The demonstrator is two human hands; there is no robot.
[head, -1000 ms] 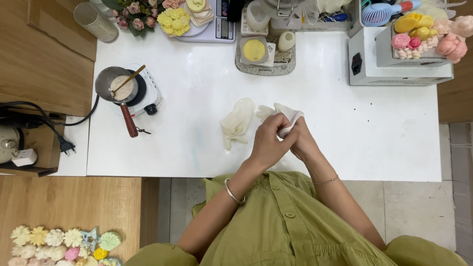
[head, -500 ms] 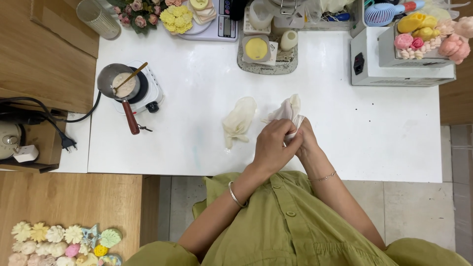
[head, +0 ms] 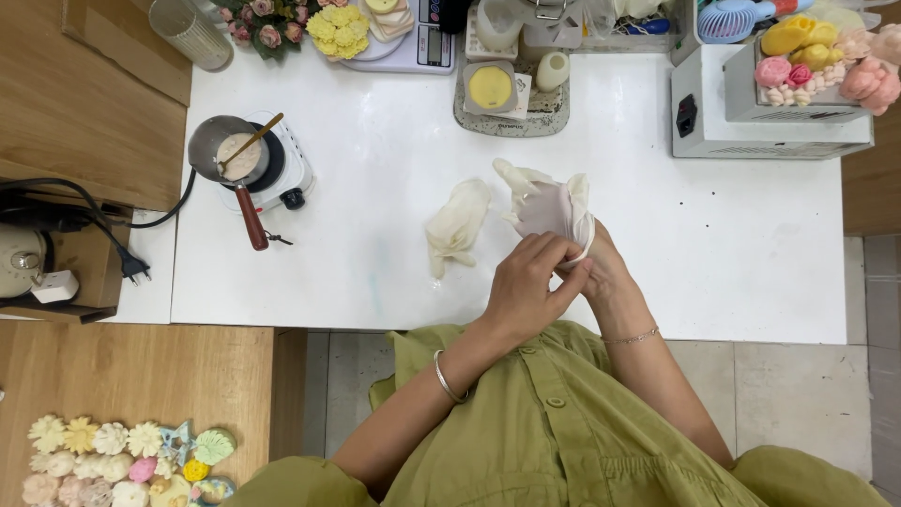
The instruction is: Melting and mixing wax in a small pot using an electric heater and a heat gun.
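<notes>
Two pale gloves are on or over the white table (head: 751,253). Left of them, a pan (head: 230,150) sits on a small hotplate (head: 286,174). One glove (head: 457,223) lies limp and untouched. Just right of it, the left hand (head: 526,291) pinches the cuff of the second glove (head: 549,205), fingers closed on it. The right hand (head: 605,272) is partly inside that glove; its fingers are hidden.

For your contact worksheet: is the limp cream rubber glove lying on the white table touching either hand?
Apart. Head view: limp cream glove lies alone, bare table between it and left hand.
</notes>
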